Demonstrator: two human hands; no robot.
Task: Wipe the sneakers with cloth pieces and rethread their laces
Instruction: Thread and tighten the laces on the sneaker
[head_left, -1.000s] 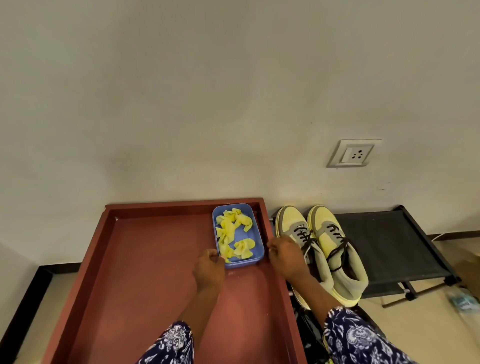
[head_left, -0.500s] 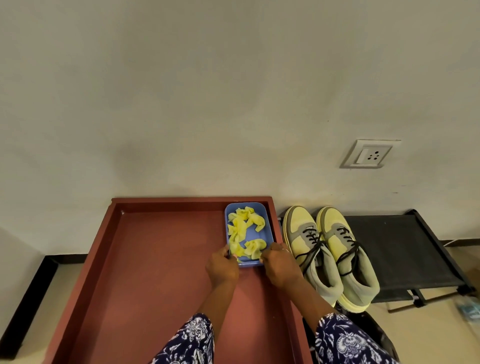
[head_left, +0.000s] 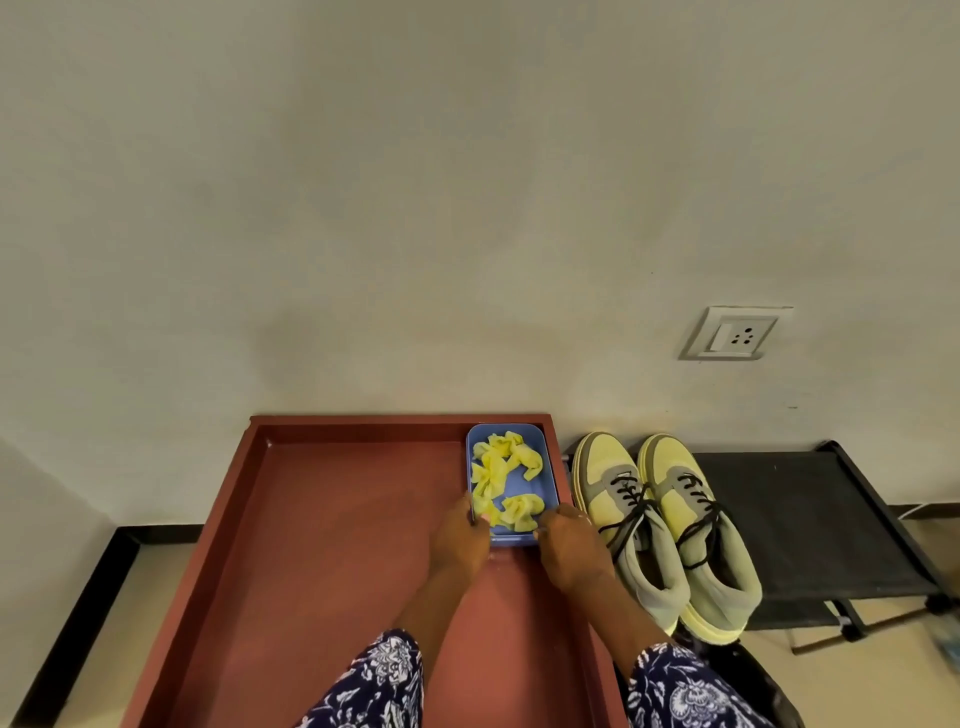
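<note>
A small blue tray (head_left: 540, 441) holding several crumpled yellow cloth pieces (head_left: 496, 478) sits in the far right corner of a big red-brown tray (head_left: 337, 519). My left hand (head_left: 460, 535) grips the blue tray's near left corner. My right hand (head_left: 569, 543) grips its near right corner. Two yellow and grey sneakers (head_left: 670, 525) with dark laces stand side by side on a black mesh rack (head_left: 810, 519), just right of the red tray, toes to the wall.
A pale wall rises right behind the trays, with a white socket plate (head_left: 735, 332) above the rack. The rack's metal legs (head_left: 852, 623) stick out over the beige floor at the right. Dark skirting runs along the left.
My right hand came off the sneakers and onto the blue tray's near right corner. My left hand closed on the near left corner. The view has shifted a little.
</note>
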